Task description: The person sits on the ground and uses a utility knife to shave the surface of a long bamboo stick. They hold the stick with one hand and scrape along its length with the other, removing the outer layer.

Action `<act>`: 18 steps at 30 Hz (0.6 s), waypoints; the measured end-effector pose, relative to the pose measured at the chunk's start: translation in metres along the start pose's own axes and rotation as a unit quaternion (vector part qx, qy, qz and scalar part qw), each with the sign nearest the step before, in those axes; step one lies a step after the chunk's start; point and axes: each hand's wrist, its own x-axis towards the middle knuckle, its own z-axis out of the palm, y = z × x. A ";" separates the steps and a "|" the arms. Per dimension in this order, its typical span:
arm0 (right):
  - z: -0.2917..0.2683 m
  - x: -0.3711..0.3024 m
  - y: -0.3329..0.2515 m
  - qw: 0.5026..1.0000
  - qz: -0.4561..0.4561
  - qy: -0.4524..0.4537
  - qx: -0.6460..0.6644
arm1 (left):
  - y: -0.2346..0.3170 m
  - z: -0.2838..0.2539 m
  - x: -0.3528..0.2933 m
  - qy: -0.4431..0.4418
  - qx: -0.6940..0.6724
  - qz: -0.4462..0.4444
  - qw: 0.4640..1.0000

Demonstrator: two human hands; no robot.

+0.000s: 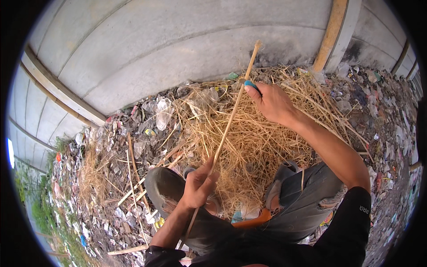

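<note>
A long thin bamboo stick [231,119] runs slantwise from my lap up toward the concrete wall. My left hand [199,184] grips its lower part above my left knee. My right hand [271,102] is closed around a blue-handled tool [250,84], likely a knife, pressed against the upper part of the stick. A heap of dry straw [253,138] lies on the ground under the stick, between my knees and the wall.
A grey concrete wall [178,49] with wooden posts [331,33] stands just ahead. Plastic scraps, rubble and loose sticks [133,169] litter the ground on both sides. My grey-trousered knees [302,196] are bent at the bottom. Green weeds [40,209] grow far left.
</note>
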 end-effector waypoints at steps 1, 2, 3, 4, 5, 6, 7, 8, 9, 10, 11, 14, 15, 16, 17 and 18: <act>-0.006 0.000 -0.001 1.000 0.009 -0.001 -0.001 | 0.000 -0.002 -0.003 -0.002 0.011 0.004 1.000; -0.012 -0.004 -0.006 1.000 0.021 -0.005 -0.003 | -0.001 0.000 -0.003 -0.004 0.018 0.005 1.000; -0.007 -0.018 -0.021 0.999 -0.039 -0.035 0.008 | 0.004 0.001 0.003 -0.014 -0.003 0.012 1.000; 0.006 -0.038 -0.042 0.994 -0.062 -0.090 0.008 | 0.004 0.003 0.007 0.003 -0.026 0.009 1.000; 0.012 -0.052 -0.053 0.987 -0.076 -0.138 0.004 | 0.008 0.008 0.013 -0.004 -0.050 0.016 0.999; 0.015 -0.050 -0.055 0.989 -0.086 -0.123 -0.001 | 0.013 0.009 0.013 0.002 -0.067 0.023 0.997; 0.018 -0.048 -0.055 0.990 -0.092 -0.106 -0.002 | 0.010 0.007 0.013 0.006 -0.051 0.020 0.998; 0.019 -0.045 -0.056 0.991 -0.098 -0.091 -0.006 | 0.005 0.004 0.011 0.010 -0.036 0.019 0.999; 0.018 -0.034 -0.042 0.993 -0.083 -0.085 -0.022 | 0.000 0.002 0.007 0.014 -0.022 0.018 1.000; 0.017 -0.024 -0.025 0.997 -0.029 -0.077 0.003 | -0.003 0.001 0.006 0.004 -0.006 0.007 1.000; 0.012 -0.015 -0.006 0.997 0.026 -0.066 0.025 | -0.006 0.001 0.004 -0.009 0.009 -0.001 1.000; -0.037 0.016 0.074 0.990 0.135 -0.011 -0.046 | -0.008 -0.009 -0.012 -0.060 0.064 -0.022 0.996; -0.049 0.016 0.089 0.989 0.109 0.002 -0.100 | -0.009 -0.013 -0.013 -0.078 0.080 -0.014 0.994; -0.046 0.014 0.090 0.988 0.118 0.021 -0.093 | -0.010 -0.014 -0.011 -0.092 0.093 -0.007 0.991; -0.040 0.004 0.092 0.987 0.131 0.038 -0.089 | -0.011 -0.010 -0.010 -0.099 0.101 -0.018 0.990; -0.039 -0.002 0.095 0.984 0.144 0.056 -0.085 | -0.011 -0.008 -0.007 -0.095 0.082 -0.022 0.992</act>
